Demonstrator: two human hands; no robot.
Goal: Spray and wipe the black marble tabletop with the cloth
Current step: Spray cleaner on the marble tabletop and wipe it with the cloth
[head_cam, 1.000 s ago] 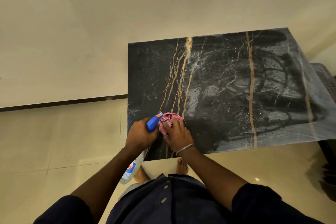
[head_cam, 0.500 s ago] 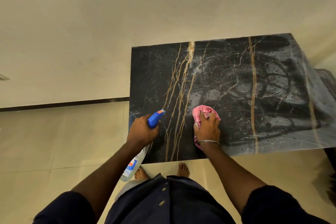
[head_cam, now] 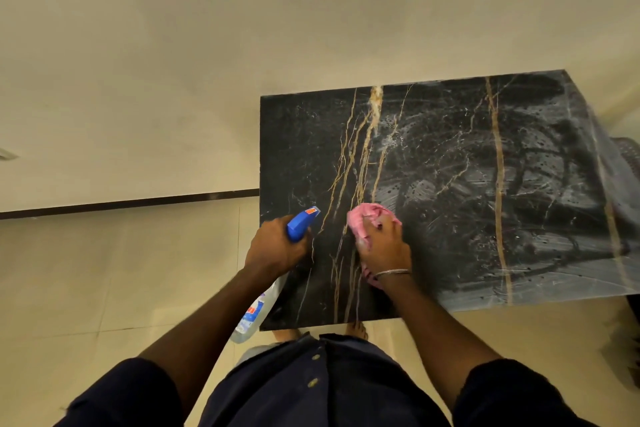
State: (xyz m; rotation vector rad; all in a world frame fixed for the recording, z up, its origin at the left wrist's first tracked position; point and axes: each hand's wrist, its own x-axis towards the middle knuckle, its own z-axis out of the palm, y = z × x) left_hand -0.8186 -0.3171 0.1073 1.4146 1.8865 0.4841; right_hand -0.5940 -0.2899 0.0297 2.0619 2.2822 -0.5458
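dark buttoned shirt (head_cam: 311, 388) nearest the camera. bare toes (head_cam: 358, 329) on the tiled floor (head_cam: 121, 270), just under the near edge of the worktop (head_cam: 485, 149).

left hand (head_cam: 277, 246): fingers wrapped round the neck of the spray bottle (head_cam: 258, 312). its clear body hangs below the hand, off the worktop's near left corner. the blue trigger head sticks out past the fingers, nozzle aimed away and right, toward the cloth.

right hand (head_cam: 386, 248): just right of the left hand, not touching it. fingers curled over the bunched pink cloth (head_cam: 363, 217), pressing it onto the marble. cloth shows beyond the fingertips and again under the wrist. thin metal bangle (head_cam: 393, 272) on that wrist.

gold veins run away from the gap between the hands. right of the right hand and beyond it, the marble carries pale wet swirls, streaks and droplets. beyond the left hand it reads plain dark.

farthest: cream wall (head_cam: 207, 62), with a dark skirting strip (head_cam: 138, 203) left of the worktop.
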